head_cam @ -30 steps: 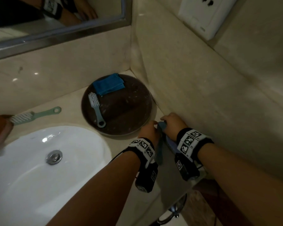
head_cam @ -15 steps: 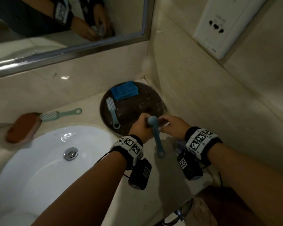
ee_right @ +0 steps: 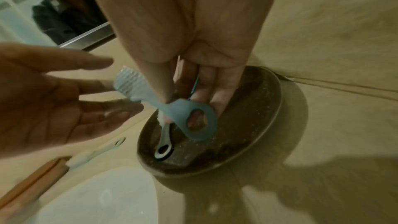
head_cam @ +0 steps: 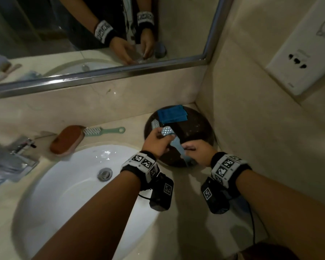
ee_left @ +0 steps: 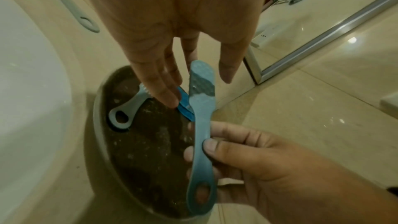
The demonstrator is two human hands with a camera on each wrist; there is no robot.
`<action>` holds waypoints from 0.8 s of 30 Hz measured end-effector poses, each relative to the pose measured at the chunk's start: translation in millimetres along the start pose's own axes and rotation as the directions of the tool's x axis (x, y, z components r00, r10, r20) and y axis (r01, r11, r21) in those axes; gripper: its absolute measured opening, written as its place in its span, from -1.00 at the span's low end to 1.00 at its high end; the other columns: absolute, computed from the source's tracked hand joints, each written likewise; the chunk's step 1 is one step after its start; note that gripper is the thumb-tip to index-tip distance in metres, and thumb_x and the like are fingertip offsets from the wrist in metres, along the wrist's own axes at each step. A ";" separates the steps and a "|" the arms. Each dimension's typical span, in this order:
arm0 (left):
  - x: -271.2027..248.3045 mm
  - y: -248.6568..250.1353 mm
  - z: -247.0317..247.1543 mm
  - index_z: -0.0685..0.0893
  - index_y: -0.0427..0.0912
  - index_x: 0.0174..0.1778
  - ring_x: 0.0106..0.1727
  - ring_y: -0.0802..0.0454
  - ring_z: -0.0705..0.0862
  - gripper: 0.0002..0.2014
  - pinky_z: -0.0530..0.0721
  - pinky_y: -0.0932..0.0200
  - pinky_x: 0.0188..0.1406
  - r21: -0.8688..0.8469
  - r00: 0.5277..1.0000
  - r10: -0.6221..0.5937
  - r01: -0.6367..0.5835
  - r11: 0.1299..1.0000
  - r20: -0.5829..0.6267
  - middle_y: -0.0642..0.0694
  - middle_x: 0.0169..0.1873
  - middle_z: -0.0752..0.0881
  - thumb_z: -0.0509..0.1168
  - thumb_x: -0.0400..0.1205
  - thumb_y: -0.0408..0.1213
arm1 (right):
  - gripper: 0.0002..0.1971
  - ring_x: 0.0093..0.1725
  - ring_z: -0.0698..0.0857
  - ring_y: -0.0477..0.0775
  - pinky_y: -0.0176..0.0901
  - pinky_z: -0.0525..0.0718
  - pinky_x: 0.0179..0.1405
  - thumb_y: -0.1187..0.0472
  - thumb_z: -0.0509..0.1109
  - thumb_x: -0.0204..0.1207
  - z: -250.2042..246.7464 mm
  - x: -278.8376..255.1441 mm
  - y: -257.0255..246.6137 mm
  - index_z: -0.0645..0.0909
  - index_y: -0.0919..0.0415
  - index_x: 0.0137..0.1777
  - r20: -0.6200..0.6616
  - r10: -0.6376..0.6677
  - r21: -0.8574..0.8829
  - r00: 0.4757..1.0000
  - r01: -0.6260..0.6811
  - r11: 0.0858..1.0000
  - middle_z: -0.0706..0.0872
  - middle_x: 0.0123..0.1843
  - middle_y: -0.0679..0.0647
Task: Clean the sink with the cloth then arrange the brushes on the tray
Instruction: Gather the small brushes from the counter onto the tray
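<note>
A round dark tray (head_cam: 195,128) sits in the counter's corner. On it lie a folded blue cloth (head_cam: 172,116) and a grey brush (ee_left: 129,108), whose head my left hand partly hides. My right hand (head_cam: 191,150) pinches the handle of a blue brush (head_cam: 167,131) between thumb and fingers and holds it just above the tray (ee_left: 150,159). My left hand (head_cam: 154,141) is by the blue brush's (ee_left: 200,108) head with straight, spread fingers that do not grip it. A green brush (head_cam: 103,130) lies on the counter behind the white sink (head_cam: 73,194).
A brown wooden-backed brush (head_cam: 67,140) lies against the green brush's head. A chrome tap (head_cam: 17,152) stands at the left. The side wall runs close along the tray's right, and a mirror (head_cam: 101,34) hangs above the back ledge.
The blue brush rose from the counter by the right wall and moved over the tray. My left hand let go of it and spread its fingers. My right hand kept hold of the handle.
</note>
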State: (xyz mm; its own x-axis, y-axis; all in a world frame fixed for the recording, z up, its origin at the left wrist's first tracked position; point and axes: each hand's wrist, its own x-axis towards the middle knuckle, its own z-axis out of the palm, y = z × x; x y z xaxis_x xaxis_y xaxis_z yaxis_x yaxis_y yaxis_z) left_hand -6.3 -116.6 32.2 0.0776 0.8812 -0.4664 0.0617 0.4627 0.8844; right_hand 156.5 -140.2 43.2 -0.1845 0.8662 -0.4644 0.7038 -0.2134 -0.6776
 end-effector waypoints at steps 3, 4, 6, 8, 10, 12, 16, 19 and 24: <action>6.8 3.3 -6.2 0.55 -0.15 0.07 -0.37 -0.05 0.59 -0.57 0.53 0.15 -0.44 0.051 0.998 0.000 0.003 0.999 -0.065 -0.16 -0.23 0.66 0.46 0.44 0.03 | -0.73 0.15 0.68 0.03 -0.09 0.63 0.22 0.29 0.26 0.58 3.6 3.5 -12.3 0.64 0.16 0.24 -0.070 -0.084 -0.208 0.994 0.068 0.976 0.74 0.13 0.01; 8.8 5.6 -7.2 0.56 -0.15 0.01 -0.43 -0.03 0.58 -0.62 0.56 0.14 -0.42 0.066 0.996 0.004 0.002 0.998 -0.090 -0.15 -0.31 0.65 0.45 0.47 0.02 | -0.76 0.10 0.70 0.06 -0.03 0.66 0.17 0.26 0.26 0.57 4.6 4.9 -16.0 0.65 0.11 0.19 -0.078 -0.113 -0.281 0.991 0.087 0.956 0.76 0.08 0.03; 14.1 8.7 -8.6 0.59 -0.13 -0.04 -0.38 -0.05 0.64 -0.78 0.68 0.08 -0.28 0.084 0.993 0.035 -0.026 0.996 -0.113 -0.15 -0.31 0.68 0.42 0.53 -0.11 | -0.83 0.05 0.70 0.06 0.01 0.68 0.12 0.21 0.31 0.54 4.7 10.2 -18.4 0.64 0.07 0.09 -0.089 -0.116 -0.309 0.989 0.084 0.947 0.75 0.02 0.02; 19.1 9.7 -10.4 0.62 -0.05 0.03 -0.15 -0.12 0.73 -0.81 0.75 0.00 -0.01 0.079 0.991 0.074 -0.065 0.995 -0.113 -0.21 -0.11 0.73 0.42 0.53 -0.25 | -0.86 0.10 0.70 0.04 -0.09 0.66 0.15 0.23 0.40 0.50 2.5 17.0 -17.8 0.64 0.10 0.05 -0.078 -0.056 -0.159 0.995 0.043 0.986 0.75 0.05 0.04; 23.5 9.6 -12.5 0.61 -0.05 0.12 -0.02 -0.14 0.71 -0.72 0.73 -0.07 0.09 0.083 0.990 0.093 -0.084 0.993 -0.103 -0.22 0.02 0.70 0.42 0.53 -0.34 | -0.82 0.13 0.70 0.06 -0.17 0.63 0.11 0.26 0.46 0.46 -1.2 22.6 -17.9 0.64 0.14 0.06 -0.035 0.003 -0.021 0.999 -0.004 1.000 0.74 0.08 0.09; 30.6 7.5 -14.4 0.62 0.02 0.01 -0.01 -0.18 0.71 -0.75 0.72 -0.17 0.12 0.100 0.989 0.114 -0.104 0.990 -0.097 -0.23 0.03 0.69 0.42 0.51 -0.39 | -0.76 0.13 0.69 0.06 -0.18 0.61 0.09 0.27 0.48 0.45 -4.0 27.1 -19.2 0.65 0.18 0.12 0.001 0.035 0.008 0.999 -0.035 0.999 0.73 0.08 0.09; 45.7 5.0 -16.7 0.64 0.09 -0.03 0.07 -0.20 0.71 -0.76 0.69 -0.15 0.17 0.249 0.986 0.131 -0.102 0.963 -0.104 -0.16 0.07 0.72 0.39 0.51 -0.36 | -0.73 0.08 0.71 0.08 -0.14 0.61 0.13 0.21 0.52 0.42 -3.4 44.3 -20.5 0.66 0.18 0.11 0.048 0.065 -0.045 0.997 -0.063 0.997 0.74 0.00 0.09; 55.2 6.6 -16.7 0.60 -0.10 0.29 0.19 -0.09 0.65 -0.64 0.53 0.33 0.18 0.430 0.976 0.185 -0.118 0.895 -0.117 -0.11 0.21 0.68 0.36 0.56 -0.36 | -0.70 -0.01 0.68 0.07 -0.16 0.58 -0.01 0.17 0.55 0.38 -1.0 58.8 -16.9 0.61 0.18 0.08 0.022 0.115 -0.019 0.993 -0.115 0.993 0.67 -0.10 0.03; 65.1 5.8 -21.5 0.45 -0.18 0.47 0.36 -0.14 0.55 -0.45 0.45 0.19 0.31 0.703 0.975 0.222 -0.180 0.688 0.033 -0.21 0.38 0.55 0.38 0.54 -0.36 | -0.72 -0.03 0.64 0.12 -0.11 0.59 -0.05 0.21 0.49 0.44 7.2 78.1 -9.2 0.58 0.23 0.11 -0.028 0.183 -0.006 0.983 -0.183 0.983 0.64 -0.05 0.11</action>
State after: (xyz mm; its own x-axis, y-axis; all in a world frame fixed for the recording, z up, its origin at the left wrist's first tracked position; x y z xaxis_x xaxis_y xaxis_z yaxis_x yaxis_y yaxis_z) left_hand -22.3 -54.4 7.4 0.1218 0.9581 -0.2591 0.7278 0.0912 0.6797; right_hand 130.7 -73.8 9.1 -0.0331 0.8249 -0.5643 0.7296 -0.3659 -0.5778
